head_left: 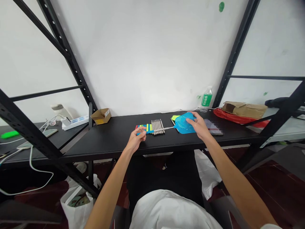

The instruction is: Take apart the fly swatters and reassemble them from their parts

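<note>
A blue fly swatter [183,123] with a thin metal shaft is held level above the black table. My left hand [137,137] is closed around its blue handle at the left end. At the other end my right hand [198,124] grips the perforated head, thumb on top and fingers behind the far edge. Beneath the shaft lies a row of silvery pen-like sticks [157,124] with dark tips. Several coloured sticks [149,126], yellow, green, blue and red, lie to their left, partly hidden by my left hand. A yellow-green item [175,117] peeks out behind the swatter head.
An open cardboard box [101,116] sits on the table's left. A water bottle [206,100] stands at the back right, near a dark flat device [213,127]. Black metal posts [234,51] flank the table [114,127]. A power strip [75,122] lies on the left.
</note>
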The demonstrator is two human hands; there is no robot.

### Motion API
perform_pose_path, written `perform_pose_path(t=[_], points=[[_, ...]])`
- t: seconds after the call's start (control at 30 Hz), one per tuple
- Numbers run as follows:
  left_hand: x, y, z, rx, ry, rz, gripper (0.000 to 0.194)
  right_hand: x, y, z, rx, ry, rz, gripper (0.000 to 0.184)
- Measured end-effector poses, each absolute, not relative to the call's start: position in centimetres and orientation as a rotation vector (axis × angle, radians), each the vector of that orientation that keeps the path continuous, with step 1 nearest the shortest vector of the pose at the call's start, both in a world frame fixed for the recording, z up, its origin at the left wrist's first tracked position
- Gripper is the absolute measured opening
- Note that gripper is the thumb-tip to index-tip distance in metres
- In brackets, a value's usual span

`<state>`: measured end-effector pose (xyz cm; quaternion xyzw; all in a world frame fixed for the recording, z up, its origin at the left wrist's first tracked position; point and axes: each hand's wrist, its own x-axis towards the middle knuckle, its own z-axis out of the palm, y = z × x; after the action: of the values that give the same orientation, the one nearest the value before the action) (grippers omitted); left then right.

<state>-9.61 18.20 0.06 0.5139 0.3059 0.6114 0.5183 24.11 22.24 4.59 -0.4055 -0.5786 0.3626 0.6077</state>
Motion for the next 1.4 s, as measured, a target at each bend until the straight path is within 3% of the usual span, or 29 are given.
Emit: perform_pose_path(t=[0.77,0.97,1.4], points=[[-9.13,18.10,0.36,1.218,0.808,1.377,0.040,23.63,22.34,4.36,-0.900,-1.206,0.812,0.051],[-9.13,18.43,0.38,1.119,0.813,1.431,0.028,23.74,22.30,4.54,-0.894,-1.181,0.862,0.055],[-9.24,18.30,0.45,1.128,0.763,1.453,0.027,23.80,22.29,4.49,-0.907,-1.204,0.850,0.048]])
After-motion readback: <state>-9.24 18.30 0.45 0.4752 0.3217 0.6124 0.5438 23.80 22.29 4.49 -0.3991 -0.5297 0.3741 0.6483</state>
